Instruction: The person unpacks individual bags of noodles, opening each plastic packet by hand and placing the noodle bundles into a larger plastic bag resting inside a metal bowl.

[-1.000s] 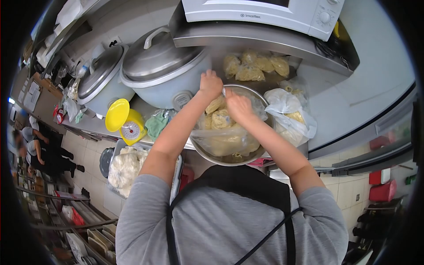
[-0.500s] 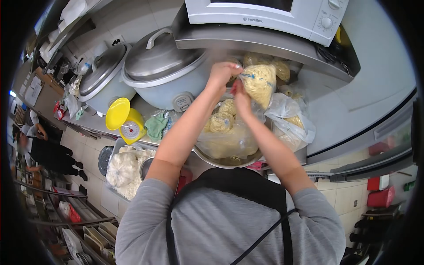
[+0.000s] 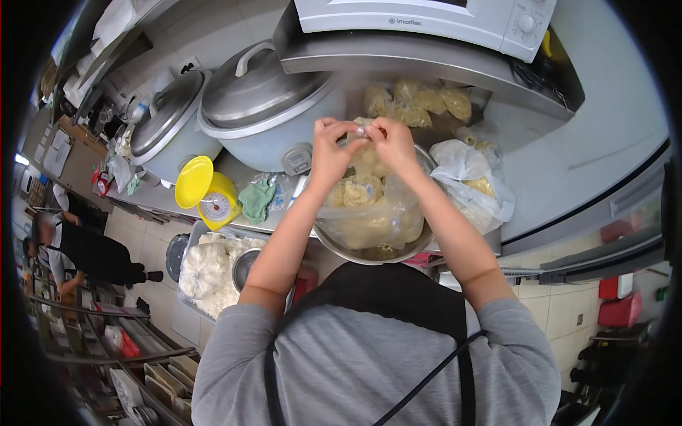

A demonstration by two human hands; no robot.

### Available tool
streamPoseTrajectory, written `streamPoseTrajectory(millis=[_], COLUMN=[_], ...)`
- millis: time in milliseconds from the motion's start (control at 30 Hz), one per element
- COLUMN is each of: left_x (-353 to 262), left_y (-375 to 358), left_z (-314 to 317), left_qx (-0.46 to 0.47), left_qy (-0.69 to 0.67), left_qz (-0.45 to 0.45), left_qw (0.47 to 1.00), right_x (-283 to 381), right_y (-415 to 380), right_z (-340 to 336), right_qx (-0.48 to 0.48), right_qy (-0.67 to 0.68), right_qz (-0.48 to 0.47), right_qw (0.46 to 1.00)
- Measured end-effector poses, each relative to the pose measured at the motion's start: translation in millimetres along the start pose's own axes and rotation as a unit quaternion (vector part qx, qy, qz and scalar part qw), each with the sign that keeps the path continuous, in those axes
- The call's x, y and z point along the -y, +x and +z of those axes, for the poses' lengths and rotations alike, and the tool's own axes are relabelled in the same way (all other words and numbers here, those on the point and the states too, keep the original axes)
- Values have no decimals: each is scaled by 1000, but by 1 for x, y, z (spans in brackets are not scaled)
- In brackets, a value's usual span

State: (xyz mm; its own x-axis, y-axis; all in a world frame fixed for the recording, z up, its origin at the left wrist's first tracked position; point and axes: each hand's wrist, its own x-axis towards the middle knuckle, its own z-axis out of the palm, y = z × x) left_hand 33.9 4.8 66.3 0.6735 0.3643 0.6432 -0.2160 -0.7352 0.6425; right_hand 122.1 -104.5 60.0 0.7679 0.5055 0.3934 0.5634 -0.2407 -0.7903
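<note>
Plastic neck of a noodle bag (image 3: pixel 364 153) was pinched shut between left hand (image 3: pixel 328 153) and right hand (image 3: pixel 394 145), raised just over the steel bowl (image 3: pixel 419 238) of bagged noodles; best kept twisted tight while knotting, fingertips close together.
</note>
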Motion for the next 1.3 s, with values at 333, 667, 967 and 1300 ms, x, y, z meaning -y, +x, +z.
streamPoseTrajectory(millis=[333, 667, 967, 1300], left_x=[23, 39, 41, 37], left_y=[-48, -56, -53, -48], left_z=[0, 5, 18, -1], left_qx=[57, 73, -24, 139], left_qy=[-10, -113, -199, -213], left_qz=[2, -60, -196, -189], left_qw=[998, 989, 960, 948], right_x=[-24, -36, -14, 4], right_y=[-18, -33, -53, -27], right_z=[-24, 10, 21, -7], right_qx=[221, 193, 10, 134], right_qy=[196, 204, 40, -379], right_qz=[-21, -89, -147, -296], right_qw=[955, 956, 988, 866])
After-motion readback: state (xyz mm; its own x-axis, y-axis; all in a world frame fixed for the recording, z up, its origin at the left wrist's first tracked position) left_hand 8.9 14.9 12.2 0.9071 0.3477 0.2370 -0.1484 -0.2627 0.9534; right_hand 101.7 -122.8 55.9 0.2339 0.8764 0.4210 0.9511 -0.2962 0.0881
